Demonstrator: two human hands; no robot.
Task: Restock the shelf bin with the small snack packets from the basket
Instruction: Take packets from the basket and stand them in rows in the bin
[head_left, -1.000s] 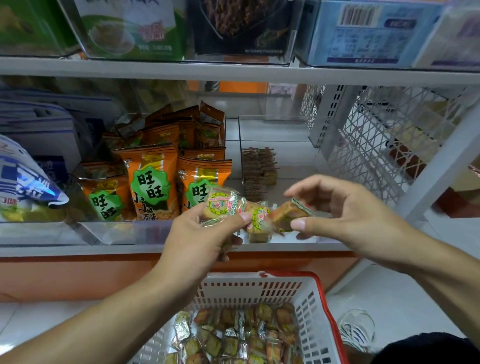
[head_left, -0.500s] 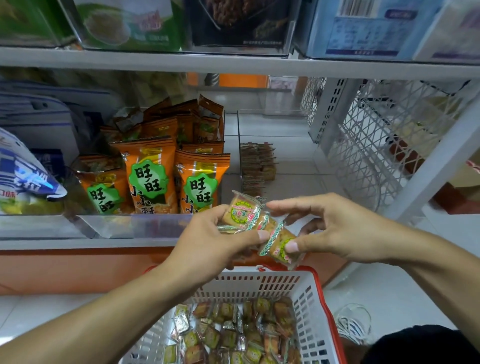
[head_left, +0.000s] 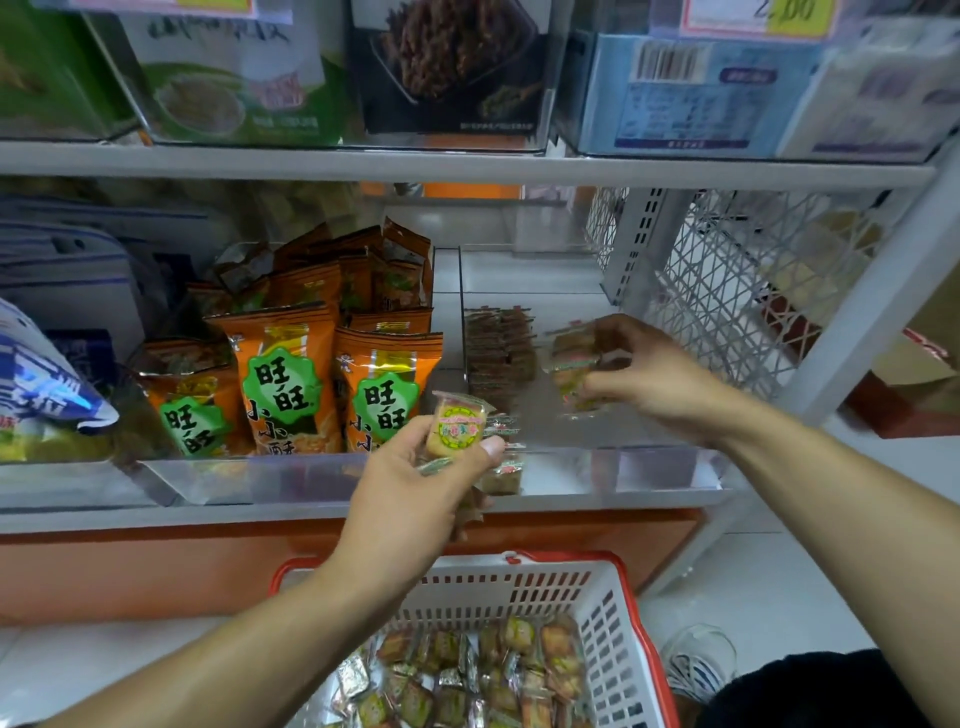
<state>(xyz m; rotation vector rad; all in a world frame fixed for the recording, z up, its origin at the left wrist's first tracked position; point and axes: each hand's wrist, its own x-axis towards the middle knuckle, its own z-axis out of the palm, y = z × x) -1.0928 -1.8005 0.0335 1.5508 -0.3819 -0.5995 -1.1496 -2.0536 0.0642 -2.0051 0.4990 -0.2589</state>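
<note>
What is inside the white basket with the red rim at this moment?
The basket holds many small snack packets in a loose pile, in clear and silvery wrappers. The left arm covers its left side, and the basket floor is hidden under the pile.

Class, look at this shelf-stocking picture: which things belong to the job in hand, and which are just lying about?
Job in hand:
left hand gripping small packets
right hand holding packets inside the clear bin
basket of packets

Lying about:
orange snack bags
blue bag
boxes on upper shelf
</note>
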